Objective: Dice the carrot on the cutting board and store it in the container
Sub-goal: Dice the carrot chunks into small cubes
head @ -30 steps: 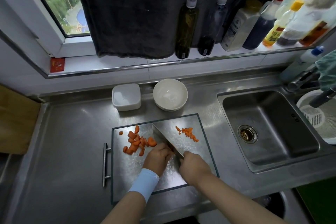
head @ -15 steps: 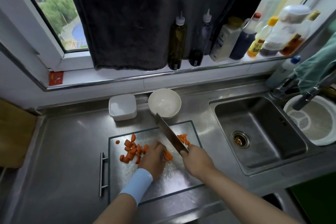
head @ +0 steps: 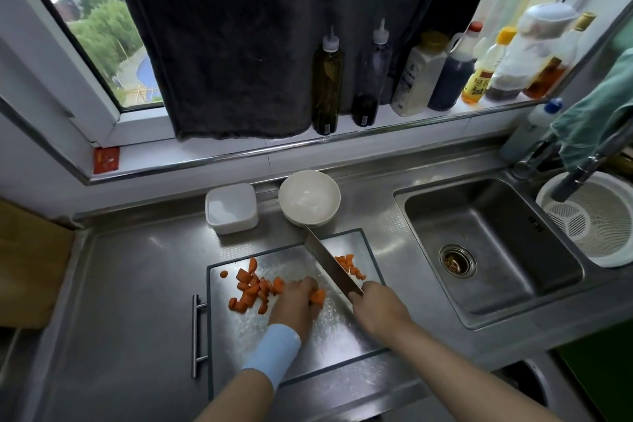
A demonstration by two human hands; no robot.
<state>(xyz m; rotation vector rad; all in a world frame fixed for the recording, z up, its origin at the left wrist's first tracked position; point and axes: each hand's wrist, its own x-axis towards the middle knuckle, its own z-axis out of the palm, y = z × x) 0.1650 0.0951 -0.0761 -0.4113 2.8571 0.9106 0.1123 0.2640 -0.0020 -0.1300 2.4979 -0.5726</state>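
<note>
A steel cutting board [head: 318, 346] lies on the counter. Several orange carrot chunks [head: 251, 289] are heaped on its left part, and a small pile of diced carrot [head: 351, 265] sits at its far right. My left hand [head: 293, 301], a blue band on its wrist, presses down on a carrot piece [head: 318, 296]. My right hand [head: 380, 310] grips the handle of a cleaver [head: 329, 260], whose blade stands on edge just right of that piece. A white square container [head: 231, 207] stands behind the board.
A white bowl [head: 309, 197] sits beside the container. The sink [head: 486, 250] lies to the right, with a white colander [head: 594, 228] past it. Bottles [head: 327, 79] line the sill. A wooden board [head: 30, 267] leans at the left.
The cleaver, laid flat over the board a second ago, now stands on edge next to the piece under my left hand. The view has tilted upward.
</note>
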